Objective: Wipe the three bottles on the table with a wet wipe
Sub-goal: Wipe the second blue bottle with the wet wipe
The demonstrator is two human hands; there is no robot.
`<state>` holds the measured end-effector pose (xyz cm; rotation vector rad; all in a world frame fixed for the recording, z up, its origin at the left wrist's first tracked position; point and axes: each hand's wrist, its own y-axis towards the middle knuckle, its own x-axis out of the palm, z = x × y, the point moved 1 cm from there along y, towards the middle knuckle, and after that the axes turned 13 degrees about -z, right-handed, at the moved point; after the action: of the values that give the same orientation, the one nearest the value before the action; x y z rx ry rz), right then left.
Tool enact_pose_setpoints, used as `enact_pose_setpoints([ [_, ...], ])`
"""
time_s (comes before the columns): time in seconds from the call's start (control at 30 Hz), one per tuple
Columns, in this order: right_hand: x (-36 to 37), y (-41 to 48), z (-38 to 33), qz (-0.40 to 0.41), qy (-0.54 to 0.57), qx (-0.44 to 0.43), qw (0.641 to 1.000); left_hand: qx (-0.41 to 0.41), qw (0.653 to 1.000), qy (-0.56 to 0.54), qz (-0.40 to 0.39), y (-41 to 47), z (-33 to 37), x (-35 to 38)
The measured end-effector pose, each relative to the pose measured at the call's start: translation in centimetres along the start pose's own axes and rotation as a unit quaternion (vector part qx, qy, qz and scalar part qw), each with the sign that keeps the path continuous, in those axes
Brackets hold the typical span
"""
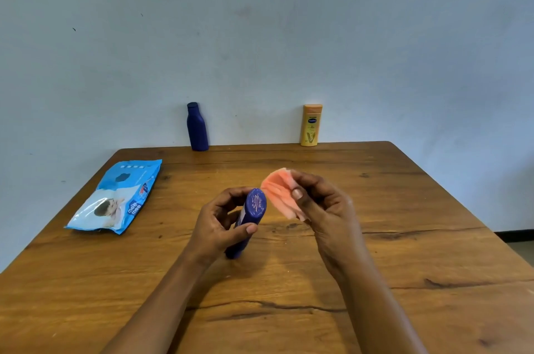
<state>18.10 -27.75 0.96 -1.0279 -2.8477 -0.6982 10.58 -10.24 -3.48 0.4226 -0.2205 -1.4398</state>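
Broadly, the wooden table (404, 238) fills the lower half of the view. Its far edge meets the wall at twelve o'clock and its right edge runs off toward four o'clock, leaving bare board all round the hands for moving. At nine o'clock the blue wipes pack (115, 200) lies flat, well apart from the work, probably put there to be reachable without crowding. Near centre the left hand (219, 223) has fingers and thumb curled round the held bottle (251, 209), a dark blue one tilted with its flat end turned up, likely to present that face for wiping. At three o'clock of it, the right hand (326, 209) pinches a bunched pink wet wipe (278, 192) between thumb and fingers, just beside that end; whether wipe and bottle touch I cannot tell. A navy bottle (197, 128) at eleven o'clock and a yellow bottle (310, 126) at one o'clock stand upright at the far edge, well apart from each other, seemingly out of the way until needed.
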Motion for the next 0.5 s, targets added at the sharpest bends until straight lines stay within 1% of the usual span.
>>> enact_pose_setpoints([
  [0.03, 0.4, 0.2, -0.5, -0.032, -0.028, 0.006, 0.999, 0.005, 1.000, -0.008, 0.001, -0.1, 0.0, 0.0],
  [0.07, 0.7, 0.5, -1.0, -0.057, -0.082, 0.000, 0.995, 0.008, 1.000, -0.012, 0.003, -0.1, 0.0, -0.1],
  [0.1, 0.9, 0.7, -1.5, -0.075, -0.162, -0.022, 0.984, 0.011, 1.000, -0.015, 0.003, -0.2, 0.0, -0.1],
  [0.13, 1.2, 0.8, -1.7, -0.093, -0.259, -0.054, 0.960, 0.014, 1.000, -0.018, 0.001, -0.2, -0.1, -0.1],
  [0.17, 1.4, 0.8, -1.6, -0.121, -0.359, -0.090, 0.921, 0.019, 1.000, -0.023, -0.005, -0.2, -0.1, -0.1],
  [0.2, 1.7, 0.8, -1.3, -0.154, -0.448, -0.116, 0.873, 0.024, 0.999, -0.028, -0.009, -0.3, -0.1, -0.1],
  [0.23, 2.0, 0.7, -0.8, -0.184, -0.515, -0.124, 0.828, 0.026, 0.999, -0.032, -0.010, -0.3, 0.0, -0.2],
  [0.27, 2.2, 0.4, -0.5, -0.203, -0.554, -0.118, 0.799, 0.026, 0.999, -0.038, -0.008, -0.3, -0.1, -0.2],
  [0.3, 2.4, 0.2, -0.3, -0.214, -0.571, -0.106, 0.786, 0.028, 0.998, -0.048, -0.007, -0.3, -0.1, -0.3],
  [0.4, 2.6, -0.5, -0.3, -0.241, -0.574, -0.103, 0.776, 0.028, 0.996, -0.090, -0.005, -0.4, -0.4, -0.4],
  [0.5, 2.6, 0.3, -0.1, -0.249, -0.602, -0.095, 0.752, 0.019, 0.991, -0.133, 0.000, -0.3, -0.7, -0.2],
])
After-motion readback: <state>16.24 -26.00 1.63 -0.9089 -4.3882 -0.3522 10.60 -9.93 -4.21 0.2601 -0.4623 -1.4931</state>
